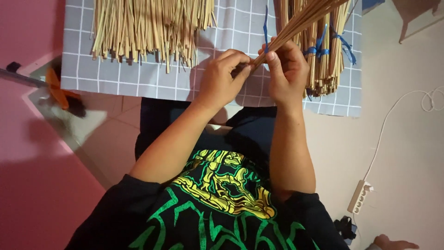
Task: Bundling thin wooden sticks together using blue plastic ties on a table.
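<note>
From the head camera I look straight down on both hands, raised together over the near edge of a grey checked cloth (152, 78) spread on the floor. My right hand (287, 74) is wrapped around the lower end of a handful of thin bamboo sticks (300, 21), fingers closed on it, and the sticks slant up and away to the right out of the top of the view. My left hand (223, 78) sits just beside it, fingertips pinched at the butt ends of those same sticks — thumb and forefinger curled in, touching the bundle where it leaves the right palm. A strip of blue plastic string (266, 23) hangs down just above the two hands. Behind the right hand lie tied bundles of sticks (326, 65), bound with blue string, resting on the cloth's right part. To the left, well apart from the hands, a loose heap of pale sticks (148, 28) is spread across the cloth. Off the cloth on the right — a white power strip (359, 196) with its cable runs over the floor.
</note>
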